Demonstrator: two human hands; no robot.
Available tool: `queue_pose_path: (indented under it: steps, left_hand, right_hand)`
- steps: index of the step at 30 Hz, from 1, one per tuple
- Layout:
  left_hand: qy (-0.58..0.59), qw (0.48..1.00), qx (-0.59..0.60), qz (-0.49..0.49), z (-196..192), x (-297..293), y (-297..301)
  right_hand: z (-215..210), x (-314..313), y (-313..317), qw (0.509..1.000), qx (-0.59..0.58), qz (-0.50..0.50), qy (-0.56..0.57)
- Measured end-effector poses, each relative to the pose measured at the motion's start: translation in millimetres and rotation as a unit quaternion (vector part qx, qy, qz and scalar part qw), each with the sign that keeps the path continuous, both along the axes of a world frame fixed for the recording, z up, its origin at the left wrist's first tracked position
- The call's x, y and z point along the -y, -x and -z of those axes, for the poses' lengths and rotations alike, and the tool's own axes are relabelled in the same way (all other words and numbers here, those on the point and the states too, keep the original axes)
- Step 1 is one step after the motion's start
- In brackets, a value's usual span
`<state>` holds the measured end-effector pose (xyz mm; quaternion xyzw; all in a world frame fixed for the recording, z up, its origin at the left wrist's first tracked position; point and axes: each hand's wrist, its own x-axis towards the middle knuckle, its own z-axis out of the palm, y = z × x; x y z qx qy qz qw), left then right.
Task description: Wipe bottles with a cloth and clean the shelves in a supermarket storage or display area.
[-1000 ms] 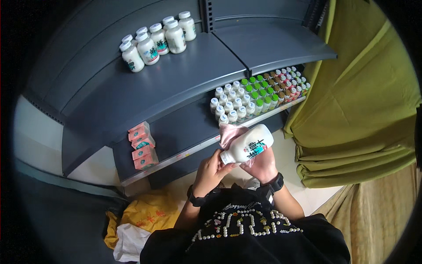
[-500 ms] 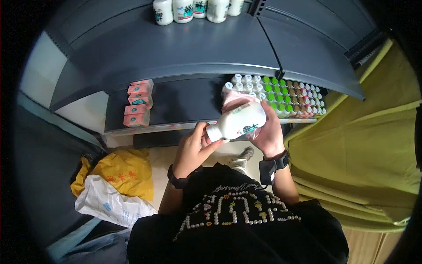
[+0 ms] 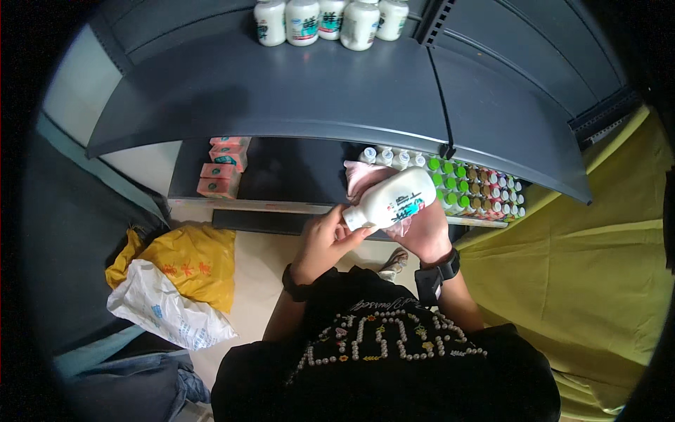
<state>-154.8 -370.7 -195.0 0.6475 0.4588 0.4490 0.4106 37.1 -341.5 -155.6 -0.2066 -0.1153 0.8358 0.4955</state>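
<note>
White bottle [image 3: 394, 198] | left fingers [image 3: 351, 240] hold neck end | right hand [image 3: 430, 238] behind; fingers hidden, cannot tell

This looks like a shop, or a corner fitted out like one. Grey metal shelving [image 3: 281, 91] with a slotted upright [image 3: 436, 21] at one o'clock carries goods grouped by kind: big white bottles [image 3: 330, 19] at twelve, pink cartons [image 3: 223, 172] at ten, small bottles [image 3: 463, 187] in tight rows by cap colour near three. A label strip [image 3: 267, 206] runs along the front edge of the lower shelf [image 3: 299, 169], at nine.
</note>
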Motion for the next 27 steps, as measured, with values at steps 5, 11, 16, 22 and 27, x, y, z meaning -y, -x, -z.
queue_pose_path:
  steps: [5,11,16,22,27]
  left_hand:
    - [-0.031,0.998,-0.059,0.009,-5.5,-10.7,12.0]
    - [-0.03,0.995,-0.072,0.059,-20.6,-24.0,10.6]
    - [-0.09,0.982,-0.158,0.057,-34.7,-34.6,1.2]
    - [-0.156,0.971,-0.17,0.053,-30.4,-40.8,-0.8]
    - [-0.118,0.981,-0.128,0.084,-43.6,-40.8,-5.3]
  right_hand:
    - [6.5,-10.5,-24.0,0.998,-0.024,0.017,0.05]
    - [-5.3,-9.7,-23.7,0.99,0.008,0.08,0.114]
    - [10.8,-1.8,-17.3,0.991,-0.126,0.033,0.038]
    - [7.8,-0.8,-24.1,0.994,-0.05,0.061,0.075]
    - [2.0,0.1,-41.6,0.99,0.001,0.122,0.071]
